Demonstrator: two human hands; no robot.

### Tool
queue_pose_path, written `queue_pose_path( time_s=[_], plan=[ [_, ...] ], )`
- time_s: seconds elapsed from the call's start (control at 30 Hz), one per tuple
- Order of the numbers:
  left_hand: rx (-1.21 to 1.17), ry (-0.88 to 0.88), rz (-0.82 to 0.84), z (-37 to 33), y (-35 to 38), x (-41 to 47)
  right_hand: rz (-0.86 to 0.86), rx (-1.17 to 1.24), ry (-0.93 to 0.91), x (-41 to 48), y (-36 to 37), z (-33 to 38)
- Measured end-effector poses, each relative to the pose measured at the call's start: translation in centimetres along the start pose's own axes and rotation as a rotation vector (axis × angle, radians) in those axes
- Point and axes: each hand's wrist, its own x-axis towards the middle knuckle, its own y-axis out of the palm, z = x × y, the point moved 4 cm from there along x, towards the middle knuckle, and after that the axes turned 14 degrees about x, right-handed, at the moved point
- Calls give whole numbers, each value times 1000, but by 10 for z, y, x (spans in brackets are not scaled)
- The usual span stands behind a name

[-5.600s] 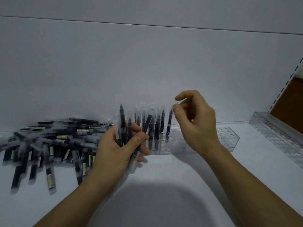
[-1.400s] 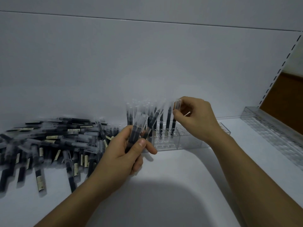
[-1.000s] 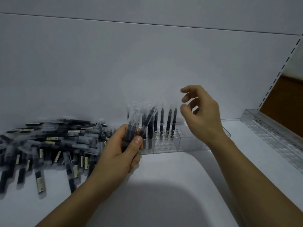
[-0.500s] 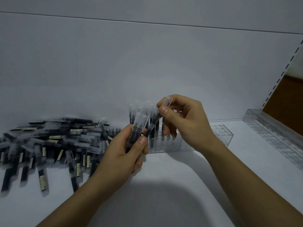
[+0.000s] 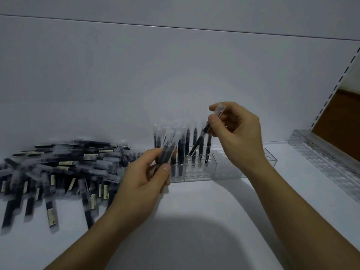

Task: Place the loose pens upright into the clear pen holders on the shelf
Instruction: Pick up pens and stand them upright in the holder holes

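One white shelf (image 5: 194, 215) carries every item, with a white back panel (image 5: 175, 75) rising behind it.

1. Pile of loose pens (image 5: 64, 168): many dark-barrelled pens with clear caps lie flat and crisscrossed on the left part of the shelf, against the back panel. Several show pale labels. The pile's right edge reaches to just behind the left hand.

2. Side holder (image 5: 327, 158): a long clear tray with rows of holes lies along the right edge of the shelf, well apart from the pile. Only its hole pattern can be seen.

3. Central holder (image 5: 226, 170): a clear block of adjoining sections stands near the back panel, between the pile and the side holder. Its left sections contain standing pens (image 5: 188, 145), upright, caps uppermost, packed close together. Its right sections show only round holes in the top face.

4. Left hand (image 5: 144, 180): positioned in front of the left end of the central holder. Fingers and thumb are curled round a bundle of pens (image 5: 168, 145), held roughly upright with the caps leaning slightly right.

5. Right hand (image 5: 239, 133): raised above the middle of the central holder. Thumb and fingers pinch a single pen (image 5: 198, 141) near its cap end. The pen is tilted, cap up and to the right, dark lower end pointing down-left at the holes just beside the standing pens. Contact with the holder cannot be determined.
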Motion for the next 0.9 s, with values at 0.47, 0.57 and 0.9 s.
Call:
queue_pose_path(
  time_s=[0.47,0.57,0.9],
  plan=[
    [-12,28,-84,-7,-7,1,224,-179,-101,-13,25,9],
    [-14,20,-95,-6,-8,1,221,-202,-126,-12,25,9],
    [-54,-7,-118,-3,-9,1,205,-287,-176,-15,27,8]
  ],
)
